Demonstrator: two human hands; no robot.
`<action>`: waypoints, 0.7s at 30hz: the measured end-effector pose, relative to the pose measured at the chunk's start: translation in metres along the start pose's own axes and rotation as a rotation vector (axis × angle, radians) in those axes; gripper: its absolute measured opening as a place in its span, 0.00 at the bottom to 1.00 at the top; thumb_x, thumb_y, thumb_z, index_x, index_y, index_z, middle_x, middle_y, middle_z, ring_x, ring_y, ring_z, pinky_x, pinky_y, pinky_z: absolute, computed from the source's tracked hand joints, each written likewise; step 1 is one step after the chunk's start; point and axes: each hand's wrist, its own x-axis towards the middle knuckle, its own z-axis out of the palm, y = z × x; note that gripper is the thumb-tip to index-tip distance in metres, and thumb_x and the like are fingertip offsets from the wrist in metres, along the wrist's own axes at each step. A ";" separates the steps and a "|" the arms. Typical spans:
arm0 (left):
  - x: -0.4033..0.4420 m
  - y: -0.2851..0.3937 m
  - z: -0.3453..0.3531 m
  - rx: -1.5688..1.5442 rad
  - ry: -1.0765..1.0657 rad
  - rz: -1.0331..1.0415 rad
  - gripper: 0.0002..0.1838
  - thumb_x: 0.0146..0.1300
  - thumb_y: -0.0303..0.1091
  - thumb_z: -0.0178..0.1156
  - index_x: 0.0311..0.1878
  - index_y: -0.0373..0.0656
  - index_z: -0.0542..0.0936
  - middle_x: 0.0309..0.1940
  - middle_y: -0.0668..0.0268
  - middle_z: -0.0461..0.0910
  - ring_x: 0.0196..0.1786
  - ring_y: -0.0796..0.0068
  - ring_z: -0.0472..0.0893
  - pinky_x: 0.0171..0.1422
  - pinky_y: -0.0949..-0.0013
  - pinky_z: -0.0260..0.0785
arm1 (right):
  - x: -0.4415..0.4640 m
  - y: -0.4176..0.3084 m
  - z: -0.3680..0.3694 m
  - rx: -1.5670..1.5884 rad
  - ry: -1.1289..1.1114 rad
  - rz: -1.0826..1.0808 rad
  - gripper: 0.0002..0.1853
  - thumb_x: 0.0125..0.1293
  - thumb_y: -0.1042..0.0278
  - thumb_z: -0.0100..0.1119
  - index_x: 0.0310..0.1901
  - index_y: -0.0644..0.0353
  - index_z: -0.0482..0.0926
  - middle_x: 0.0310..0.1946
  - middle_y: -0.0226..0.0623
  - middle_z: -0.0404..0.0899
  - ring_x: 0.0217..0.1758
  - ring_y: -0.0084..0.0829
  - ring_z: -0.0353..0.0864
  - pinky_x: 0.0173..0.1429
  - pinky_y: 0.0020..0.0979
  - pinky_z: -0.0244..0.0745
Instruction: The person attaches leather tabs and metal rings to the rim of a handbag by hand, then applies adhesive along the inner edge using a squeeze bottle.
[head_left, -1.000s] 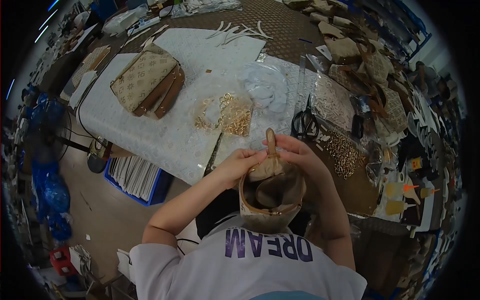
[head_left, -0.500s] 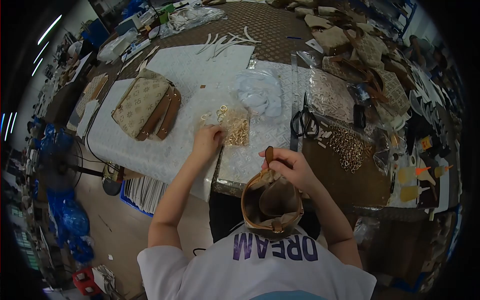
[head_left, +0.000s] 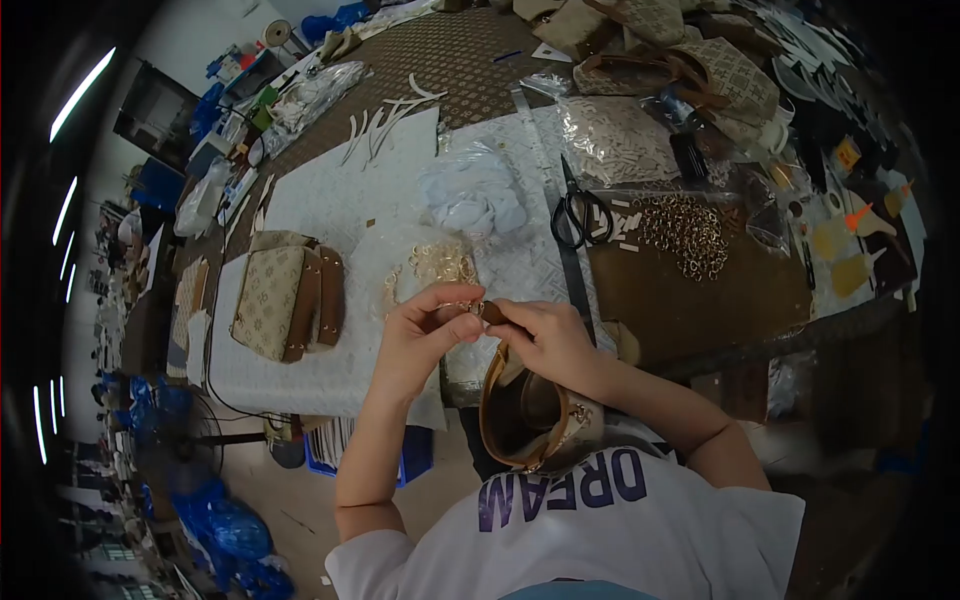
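My left hand (head_left: pixel 432 325) pinches a small gold metal ring (head_left: pixel 477 308) between thumb and fingertips. Right beside it, my right hand (head_left: pixel 545 340) is closed on the brown leather tab (head_left: pixel 492 313) of a bag. The two hands meet at the tab and the ring. Below them the open bag (head_left: pixel 582 425), beige with brown trim, rests against my lap with its dark inside showing. Just beyond my left hand lies a clear plastic bag of gold rings (head_left: pixel 440 262) on the white patterned sheet.
A finished-looking beige and brown bag (head_left: pixel 275 300) stands at the left. Black scissors (head_left: pixel 580 215), a pile of small gold hardware (head_left: pixel 690 235) and a bag of pale pieces (head_left: pixel 615 135) lie to the right. Glue bottles (head_left: pixel 848 277) stand further right.
My left hand left the tab, reached to the bag of gold rings and came back with a ring to my right hand. The view has turned, and the held bag has tilted.
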 end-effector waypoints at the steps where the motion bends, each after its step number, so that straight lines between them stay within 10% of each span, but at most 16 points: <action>1: 0.001 -0.001 0.002 0.017 0.000 -0.001 0.14 0.59 0.25 0.66 0.49 0.35 0.81 0.36 0.68 0.81 0.37 0.82 0.79 0.42 0.78 0.72 | -0.001 0.000 0.000 0.011 0.005 0.003 0.13 0.58 0.70 0.65 0.44 0.63 0.80 0.29 0.46 0.82 0.30 0.43 0.82 0.32 0.35 0.76; 13: 0.008 -0.013 0.021 0.666 0.068 0.178 0.14 0.55 0.25 0.70 0.45 0.33 0.83 0.36 0.68 0.77 0.37 0.82 0.80 0.40 0.79 0.73 | -0.005 0.014 0.003 -0.016 0.058 -0.063 0.07 0.61 0.71 0.57 0.40 0.61 0.78 0.26 0.43 0.79 0.27 0.45 0.80 0.31 0.39 0.74; 21: 0.011 -0.038 0.035 0.527 0.016 0.144 0.10 0.57 0.26 0.68 0.42 0.36 0.83 0.35 0.67 0.77 0.33 0.80 0.77 0.39 0.77 0.70 | 0.002 0.048 -0.064 0.876 -0.640 0.567 0.13 0.71 0.67 0.51 0.53 0.62 0.68 0.49 0.31 0.74 0.50 0.19 0.71 0.52 0.25 0.68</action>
